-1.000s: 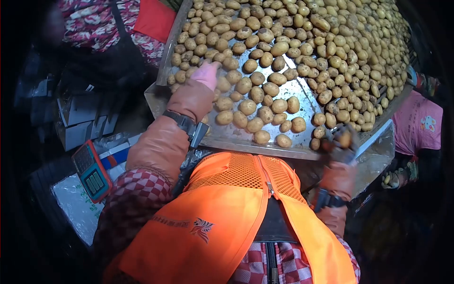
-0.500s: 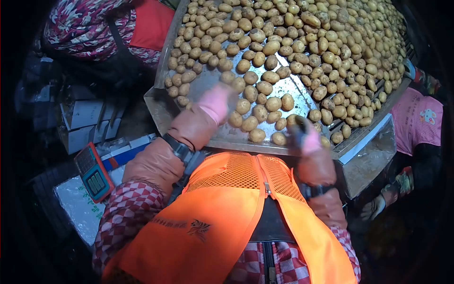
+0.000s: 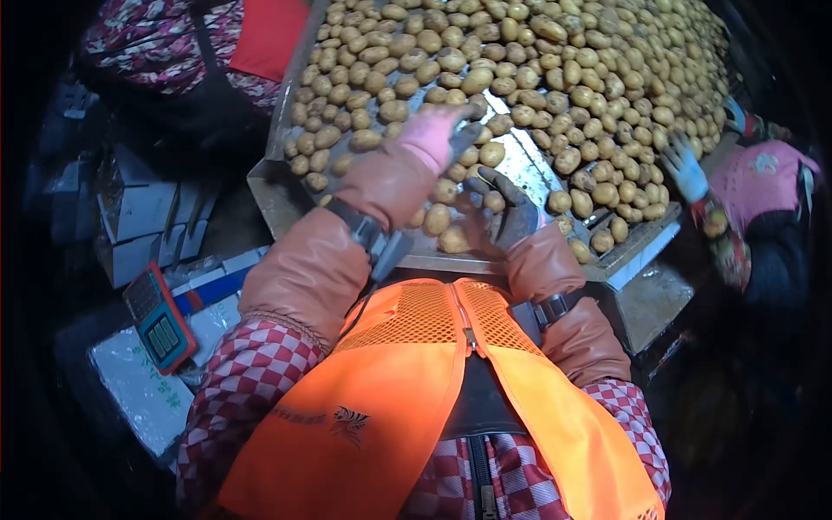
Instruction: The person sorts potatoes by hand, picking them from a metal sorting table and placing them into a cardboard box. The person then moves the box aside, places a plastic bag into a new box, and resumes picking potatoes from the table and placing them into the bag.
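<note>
Potatoes point(image 3: 598, 95) cover a metal sorting table point(image 3: 530, 160), heaped thickly at the right and thinner near me. My left hand point(image 3: 440, 134), in a pink glove with dark fingertips, reaches over the loose potatoes in the middle. Its fingers point right and stand apart, with no potato visible between them. My right hand point(image 3: 513, 212), in a dark-fingered glove, is nearer the front edge. Its fingers curve around a small potato point(image 3: 494, 202). Close by, below the left wrist, lies another potato point(image 3: 452, 240).
A co-worker's gloved hand point(image 3: 686, 169) rests at the heap's right edge, beside a pink garment point(image 3: 758, 182). Another person in patterned clothing point(image 3: 165, 52) stands at the upper left. White boxes point(image 3: 143, 212) and a red-framed scale display point(image 3: 162, 325) are at the left.
My left hand has moved up and right over the potatoes. My right hand has moved left and curled round a potato. A co-worker's hand has come onto the heap at right.
</note>
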Available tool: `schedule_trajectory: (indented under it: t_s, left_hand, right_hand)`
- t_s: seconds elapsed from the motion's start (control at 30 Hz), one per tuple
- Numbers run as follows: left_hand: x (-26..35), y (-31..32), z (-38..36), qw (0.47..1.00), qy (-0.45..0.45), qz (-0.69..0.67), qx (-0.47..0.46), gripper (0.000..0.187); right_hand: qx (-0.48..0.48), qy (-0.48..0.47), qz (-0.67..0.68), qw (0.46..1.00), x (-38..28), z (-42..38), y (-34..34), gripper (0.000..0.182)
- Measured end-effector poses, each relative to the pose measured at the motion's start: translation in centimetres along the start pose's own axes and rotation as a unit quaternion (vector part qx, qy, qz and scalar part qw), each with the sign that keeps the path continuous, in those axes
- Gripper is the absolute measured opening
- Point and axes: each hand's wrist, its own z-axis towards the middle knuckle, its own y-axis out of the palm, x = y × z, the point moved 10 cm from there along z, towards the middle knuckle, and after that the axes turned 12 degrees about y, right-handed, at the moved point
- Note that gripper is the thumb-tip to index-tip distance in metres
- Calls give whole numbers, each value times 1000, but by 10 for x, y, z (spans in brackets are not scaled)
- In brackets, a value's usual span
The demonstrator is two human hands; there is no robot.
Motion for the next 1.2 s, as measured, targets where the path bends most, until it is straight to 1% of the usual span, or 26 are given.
schedule_trajectory:
  t_s: [0.07,0.13,0.2,0.27,0.3,0.37,0.4,0.43,0.47,0.5,0.53,0.57,0.6,0.63,0.67,0.73,0.8,0.83,0.87,0.9,1.0,1.03,1.07,1.1,1.13,1.2]
  left_hand:
    - [-16,19,-15,983,22,145,-110,60]
    - [-23,14,-48,968,61,213,-116,65]
    - [-53,8,-78,989,-25,132,-67,61]
    - [-55,4,-110,982,-55,178,-42,64]
    - [-52,4,-119,978,-67,189,-52,66]
    - [-60,10,-130,977,-69,190,-59,69]
    - [-75,21,-137,978,-86,176,-75,65]
    - [-74,21,-135,975,-112,167,-96,62]
    - [-59,12,-129,986,-46,154,-39,62]
    - [-95,30,-135,989,-82,105,-69,72]
    - [-51,12,-120,986,-84,125,-72,66]
    - [-34,7,-114,987,-68,133,-63,64]
    - [-34,3,-114,986,-60,146,-56,62]
    - [-34,6,-117,985,-31,166,-41,63]
    - [-34,6,-121,981,-6,192,-20,63]
    - [-36,7,-123,981,-1,193,-13,64]
    - [-40,11,-121,980,-14,197,-21,65]
    - [-42,13,-121,978,-28,202,-33,66]
    - [-45,14,-121,977,-42,207,-41,66]
    - [-45,14,-120,979,-37,198,-35,68]
    - [-47,16,-123,970,-1,243,1,68]
    - [-52,19,-122,974,-21,223,-24,65]
    - [-52,21,-119,977,-43,203,-51,63]
    - [-53,19,-117,977,-73,186,-76,60]
    - [-63,25,-122,979,-68,179,-74,54]
    - [-80,35,-137,982,-57,165,-69,51]
  right_hand:
    - [-4,-35,38,999,-6,-8,-13,69]
    - [-12,-54,87,995,-12,-25,-18,72]
    - [-1,-81,97,992,-17,-40,-26,76]
    - [10,-105,107,989,-20,-52,-33,77]
    - [-96,-89,171,976,-19,-55,-34,63]
    - [-58,-185,47,980,-27,-70,-43,54]
    - [-13,-212,-26,977,-27,-83,-47,51]
    - [38,-234,-101,966,-27,-96,-52,51]
    - [91,-252,-171,948,-27,-109,-58,53]
    - [158,-226,-270,922,-30,-135,-59,50]
    - [185,-205,-196,941,-24,-152,-82,46]
    - [212,-189,-116,952,-16,-171,-105,43]
    - [166,-183,135,960,1,-175,-137,39]
    - [270,-87,146,948,15,-207,-155,42]
    - [293,-116,181,932,20,-235,-181,43]
    - [305,-257,254,881,-4,-314,-262,47]
    - [300,-411,279,814,-58,-424,-342,51]
    - [305,-467,284,780,-82,-474,-379,53]
    - [319,-482,284,765,-108,-502,-329,54]
    - [358,-500,268,741,-122,-523,-326,54]
    - [478,-512,217,680,-121,-522,-364,55]
    - [498,-507,199,675,-118,-504,-368,55]
    - [514,-495,175,678,-109,-477,-365,56]
    - [518,-471,144,699,-101,-446,-357,57]
    - [503,-433,113,740,-93,-410,-345,58]
    - [419,-338,59,841,-82,-328,-313,60]
